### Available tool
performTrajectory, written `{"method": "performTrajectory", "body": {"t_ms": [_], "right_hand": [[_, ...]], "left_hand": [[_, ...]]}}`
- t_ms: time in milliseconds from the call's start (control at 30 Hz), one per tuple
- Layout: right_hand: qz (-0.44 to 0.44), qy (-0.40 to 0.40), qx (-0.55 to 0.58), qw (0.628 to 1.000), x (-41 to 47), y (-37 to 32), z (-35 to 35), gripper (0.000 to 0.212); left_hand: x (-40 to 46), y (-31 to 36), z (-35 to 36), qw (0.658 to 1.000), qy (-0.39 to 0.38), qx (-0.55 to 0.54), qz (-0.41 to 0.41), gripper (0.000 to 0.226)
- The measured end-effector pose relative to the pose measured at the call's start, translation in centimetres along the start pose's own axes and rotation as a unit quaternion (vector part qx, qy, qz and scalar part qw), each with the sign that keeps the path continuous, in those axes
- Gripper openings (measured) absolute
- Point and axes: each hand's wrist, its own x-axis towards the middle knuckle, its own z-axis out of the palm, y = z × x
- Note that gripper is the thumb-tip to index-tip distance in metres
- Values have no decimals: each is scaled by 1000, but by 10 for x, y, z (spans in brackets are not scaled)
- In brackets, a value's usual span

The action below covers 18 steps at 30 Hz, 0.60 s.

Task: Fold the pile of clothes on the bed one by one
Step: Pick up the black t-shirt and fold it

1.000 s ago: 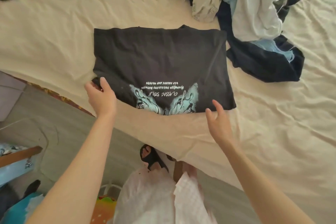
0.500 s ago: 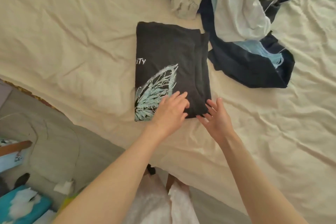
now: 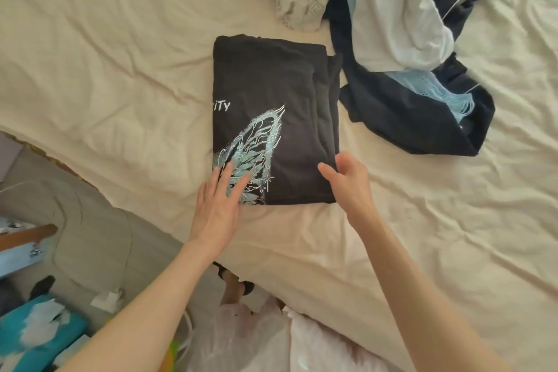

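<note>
Black T-shirt (image 3: 271,93) lies folded to a tall rectangle mid-bed on the cream bedsheet (image 3: 105,48), pale blue wing print facing up; left hand (image 3: 216,205) flat, fingers straight and spread, pressing the near-left corner over the print; right hand (image 3: 350,184) grips the near-right corner, thumb on top, fingers curled at the edge; pile of unfolded clothes (image 3: 401,9) just beyond and to the right, its navy garment (image 3: 407,118) just beside the shirt's right edge.

Black T-shirt (image 3: 271,84), pale-blue wing print; cream sheet (image 3: 105,54); navy, white, beige pile (image 3: 392,24).
</note>
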Motion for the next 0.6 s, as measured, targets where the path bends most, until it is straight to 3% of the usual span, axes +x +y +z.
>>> {"method": "performTrajectory", "body": {"t_ms": [133, 233, 333, 500, 600], "right_hand": [[29, 52, 13, 998, -3, 18, -14, 40], [119, 31, 20, 992, 1, 34, -13, 31], [151, 21, 28, 988, 5, 42, -11, 29], [203, -5, 61, 977, 8, 45, -12, 37], [265, -56, 143, 952, 12, 41, -15, 14]], "left_hand": [[2, 8, 7, 1000, 2, 17, 23, 61], [3, 8, 8, 1000, 25, -4, 17, 41], [0, 1, 7, 998, 44, -29, 25, 21], [-5, -8, 4, 995, 37, -67, 67, 16], [0, -11, 6, 986, 40, -153, 47, 15]]}}
